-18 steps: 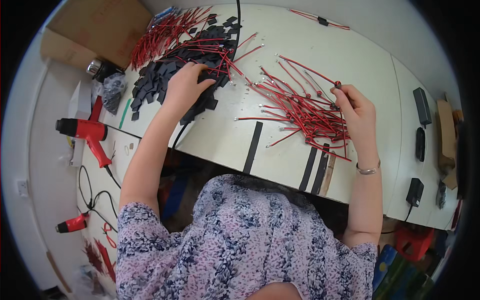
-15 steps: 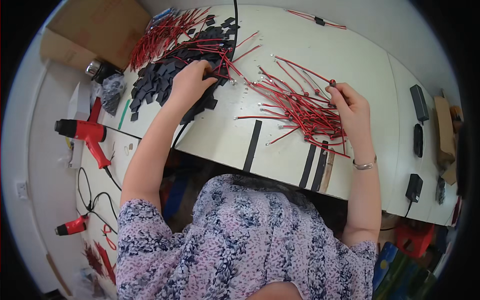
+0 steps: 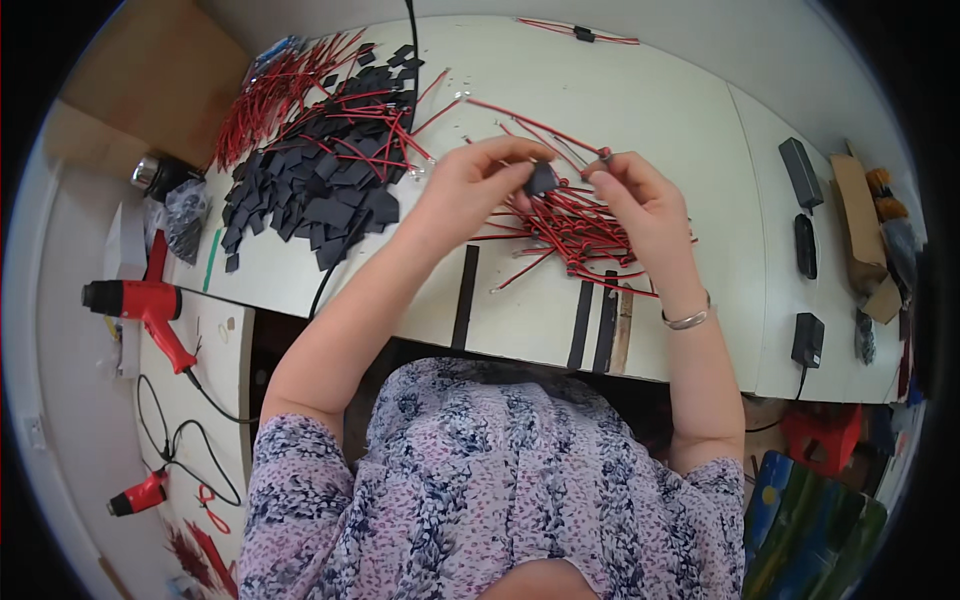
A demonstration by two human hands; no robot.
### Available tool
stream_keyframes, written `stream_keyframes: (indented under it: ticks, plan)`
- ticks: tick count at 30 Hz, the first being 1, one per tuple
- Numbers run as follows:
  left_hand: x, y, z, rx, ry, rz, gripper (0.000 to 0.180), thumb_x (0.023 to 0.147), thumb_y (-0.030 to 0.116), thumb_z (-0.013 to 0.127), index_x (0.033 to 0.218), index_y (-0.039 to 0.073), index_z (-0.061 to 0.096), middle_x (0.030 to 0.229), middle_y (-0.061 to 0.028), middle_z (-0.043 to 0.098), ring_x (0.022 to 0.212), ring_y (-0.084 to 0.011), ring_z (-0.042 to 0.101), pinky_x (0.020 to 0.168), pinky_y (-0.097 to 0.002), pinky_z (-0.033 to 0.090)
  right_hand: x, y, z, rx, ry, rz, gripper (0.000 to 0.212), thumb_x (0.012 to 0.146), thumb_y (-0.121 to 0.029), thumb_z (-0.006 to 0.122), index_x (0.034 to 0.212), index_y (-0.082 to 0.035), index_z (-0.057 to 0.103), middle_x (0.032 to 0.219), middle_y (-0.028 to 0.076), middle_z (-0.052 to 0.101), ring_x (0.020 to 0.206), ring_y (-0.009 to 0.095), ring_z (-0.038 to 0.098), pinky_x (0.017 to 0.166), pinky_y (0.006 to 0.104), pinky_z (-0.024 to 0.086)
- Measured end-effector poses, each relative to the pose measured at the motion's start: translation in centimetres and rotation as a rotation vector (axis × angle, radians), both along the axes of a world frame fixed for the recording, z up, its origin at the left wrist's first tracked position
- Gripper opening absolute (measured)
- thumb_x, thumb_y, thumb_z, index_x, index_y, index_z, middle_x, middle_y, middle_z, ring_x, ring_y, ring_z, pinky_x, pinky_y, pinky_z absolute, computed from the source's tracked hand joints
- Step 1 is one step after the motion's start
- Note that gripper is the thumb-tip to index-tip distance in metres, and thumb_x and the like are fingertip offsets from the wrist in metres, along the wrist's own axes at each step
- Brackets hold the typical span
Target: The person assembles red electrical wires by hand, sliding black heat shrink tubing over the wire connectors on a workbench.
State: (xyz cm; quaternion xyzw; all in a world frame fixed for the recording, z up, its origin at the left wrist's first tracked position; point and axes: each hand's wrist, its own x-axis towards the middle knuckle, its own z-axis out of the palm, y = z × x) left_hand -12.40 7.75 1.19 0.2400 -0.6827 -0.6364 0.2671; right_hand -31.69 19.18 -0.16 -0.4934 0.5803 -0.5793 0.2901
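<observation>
Between the thumb and fingers of my left hand is a small flat black sleeve piece, held over the middle of the table. Just to its right, my right hand pinches a red wire near a dark, round part close to its end. The wire runs up and left to a small pale connector. Below both hands spreads a tangled pile of similar red wires. A heap of black sleeve pieces lies to the left, with several red wires across it.
Far left are a bundle of red wires and a cardboard box. Red heat guns lie on the side surface. A black cable crosses the heap. Black adapters sit at the right.
My left hand has moved right from the black heap and now holds a black piece beside my right hand. The view has shifted; my right hand still grips the red wire.
</observation>
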Motion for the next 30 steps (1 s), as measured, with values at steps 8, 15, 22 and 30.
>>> stream_keyframes:
  ticks: [8, 15, 22, 30]
  plan:
    - [-3.7, 2.3, -0.8, -0.41, -0.09, 0.091, 0.025, 0.096, -0.001, 0.056, 0.119, -0.001, 0.064, 0.102, -0.0054, 0.07, 0.086, -0.0082, 0.063, 0.072, -0.0247, 0.051, -0.4, 0.4, 0.2, 0.09, 0.057, -0.012, 0.02, 0.094, -0.014, 0.066, 0.083, 0.0, 0.057, 0.067, -0.005, 0.048, 0.063, 0.003, 0.039, 0.055, 0.0226, 0.034]
    - [-3.0, 3.8, -0.1, -0.868, -0.264, 0.121, 0.037, 0.086, 0.013, 0.073, 0.121, 0.003, 0.063, 0.097, -0.0106, 0.067, 0.077, -0.0228, 0.066, 0.07, -0.0335, 0.053, 0.2, 0.3, -0.1, 0.085, 0.014, -0.006, 0.02, 0.094, -0.014, 0.066, 0.084, 0.001, 0.057, 0.069, -0.004, 0.051, 0.064, 0.004, 0.04, 0.055, 0.0227, 0.035]
    - [0.9, -0.5, 0.3, -0.643, -0.331, 0.291, 0.031, 0.086, 0.011, 0.077, 0.114, -0.002, 0.069, 0.089, -0.0092, 0.072, 0.077, -0.0104, 0.064, 0.069, -0.0268, 0.051, -0.1, 1.1, 1.7, -0.104, 0.269, -0.117, 0.015, 0.098, -0.014, 0.061, 0.093, 0.0, 0.063, 0.067, 0.002, 0.055, 0.06, 0.007, 0.045, 0.056, 0.0242, 0.038]
    - [4.1, -2.7, 1.3, -0.363, -0.338, 0.329, 0.029, 0.089, 0.021, 0.075, 0.109, -0.001, 0.073, 0.07, -0.0019, 0.061, 0.064, -0.0068, 0.049, 0.058, -0.0252, 0.04, -0.3, 1.5, 2.1, -0.181, 0.515, -0.149, 0.009, 0.094, -0.006, 0.065, 0.091, 0.001, 0.066, 0.069, 0.005, 0.057, 0.057, 0.01, 0.047, 0.053, 0.0255, 0.038]
